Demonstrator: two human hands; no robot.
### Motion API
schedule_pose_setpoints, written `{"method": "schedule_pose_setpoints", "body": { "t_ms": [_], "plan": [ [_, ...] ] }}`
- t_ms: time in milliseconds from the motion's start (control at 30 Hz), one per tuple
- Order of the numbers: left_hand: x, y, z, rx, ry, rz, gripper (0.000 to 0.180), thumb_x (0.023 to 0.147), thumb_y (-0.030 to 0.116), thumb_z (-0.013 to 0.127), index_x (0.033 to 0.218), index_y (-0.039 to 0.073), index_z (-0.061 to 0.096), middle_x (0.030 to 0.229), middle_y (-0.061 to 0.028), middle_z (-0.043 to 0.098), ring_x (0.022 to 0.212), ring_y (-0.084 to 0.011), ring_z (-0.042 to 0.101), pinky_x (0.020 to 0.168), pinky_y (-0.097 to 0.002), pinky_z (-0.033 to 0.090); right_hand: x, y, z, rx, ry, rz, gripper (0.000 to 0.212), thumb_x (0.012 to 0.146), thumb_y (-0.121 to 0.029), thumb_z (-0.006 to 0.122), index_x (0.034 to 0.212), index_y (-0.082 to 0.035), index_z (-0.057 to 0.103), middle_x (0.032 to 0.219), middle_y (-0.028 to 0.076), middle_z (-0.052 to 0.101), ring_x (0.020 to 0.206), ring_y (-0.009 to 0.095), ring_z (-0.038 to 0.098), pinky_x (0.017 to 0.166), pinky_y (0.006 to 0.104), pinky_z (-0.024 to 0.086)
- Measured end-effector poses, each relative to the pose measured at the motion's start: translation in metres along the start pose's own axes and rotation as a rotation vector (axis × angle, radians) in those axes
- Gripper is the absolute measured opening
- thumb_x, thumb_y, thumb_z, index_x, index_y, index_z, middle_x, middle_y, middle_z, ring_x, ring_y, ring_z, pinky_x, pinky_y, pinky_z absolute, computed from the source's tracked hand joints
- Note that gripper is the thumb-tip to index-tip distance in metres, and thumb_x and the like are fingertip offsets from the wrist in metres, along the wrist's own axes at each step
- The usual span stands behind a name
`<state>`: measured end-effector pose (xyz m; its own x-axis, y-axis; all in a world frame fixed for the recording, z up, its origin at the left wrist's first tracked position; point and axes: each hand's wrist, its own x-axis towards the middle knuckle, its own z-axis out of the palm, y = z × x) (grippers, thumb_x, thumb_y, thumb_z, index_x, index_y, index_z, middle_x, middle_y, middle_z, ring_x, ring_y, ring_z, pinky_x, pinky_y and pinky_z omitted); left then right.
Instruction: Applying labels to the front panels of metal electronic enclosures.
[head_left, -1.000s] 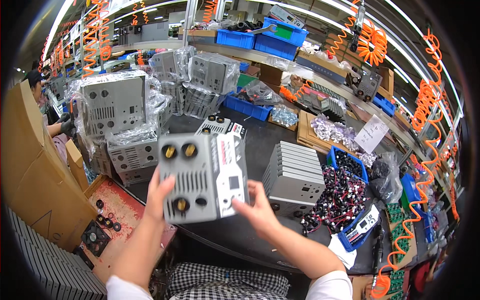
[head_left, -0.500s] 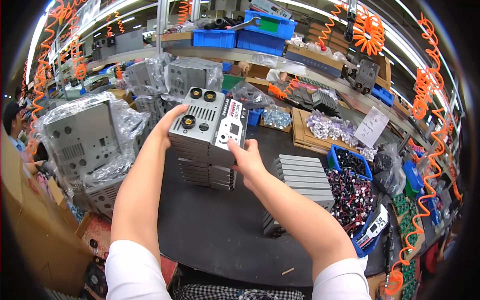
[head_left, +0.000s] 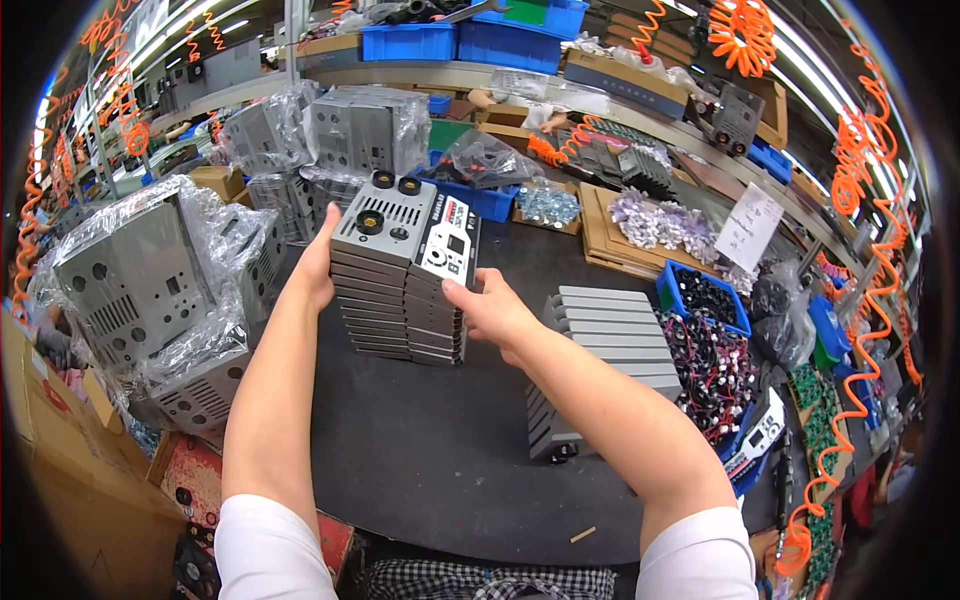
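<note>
My left hand (head_left: 318, 262) and right hand (head_left: 490, 310) clasp the grey metal panel (head_left: 408, 232), each grip closed on one side of it, as it sits atop the stack of like panels (head_left: 398, 315) on the dark desk (head_left: 440, 450). I judge the placing step nearly done; letting go calls for square edges first. The panel is flat, matt, with round black sockets. Beside it stand a ribbed grey casing (head_left: 600, 350) and plastic-wrapped housings (head_left: 140, 280).
</note>
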<state>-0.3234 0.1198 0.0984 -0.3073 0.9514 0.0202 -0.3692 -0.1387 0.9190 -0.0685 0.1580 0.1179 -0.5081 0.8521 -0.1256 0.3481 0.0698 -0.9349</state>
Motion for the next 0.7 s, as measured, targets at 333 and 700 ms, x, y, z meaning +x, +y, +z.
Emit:
{"method": "schedule_pose_setpoints", "body": {
  "t_ms": [333, 700],
  "plan": [
    [-0.078, -0.110, 0.027, 0.526, 0.496, 0.832, 0.024, 0.098, 0.025, 0.046, 0.097, 0.002, 0.053, 0.086, -0.0037, 0.054, 0.079, -0.0100, 0.050, 0.071, -0.0224, 0.042, -0.181, 0.108, -0.141, -0.232, 0.745, -0.849, 0.050, 0.075, -0.008, 0.067, 0.119, 0.004, 0.046, 0.117, 0.017, 0.048, 0.110, 0.027, 0.047, 0.097, 0.0359, 0.036],
    [-0.031, -0.199, 0.197, 0.020, -0.156, -0.241, 0.086, 0.087, 0.071, 0.027, 0.138, 0.003, 0.036, 0.137, -0.0151, 0.043, 0.129, -0.0248, 0.037, 0.107, -0.0359, 0.027, -0.153, 0.198, -0.138, 0.174, 0.462, -0.442, 0.082, 0.075, -0.012, 0.073, 0.139, 0.003, 0.023, 0.134, 0.015, 0.040, 0.125, 0.022, 0.038, 0.104, 0.0336, 0.029]
  ]
}}
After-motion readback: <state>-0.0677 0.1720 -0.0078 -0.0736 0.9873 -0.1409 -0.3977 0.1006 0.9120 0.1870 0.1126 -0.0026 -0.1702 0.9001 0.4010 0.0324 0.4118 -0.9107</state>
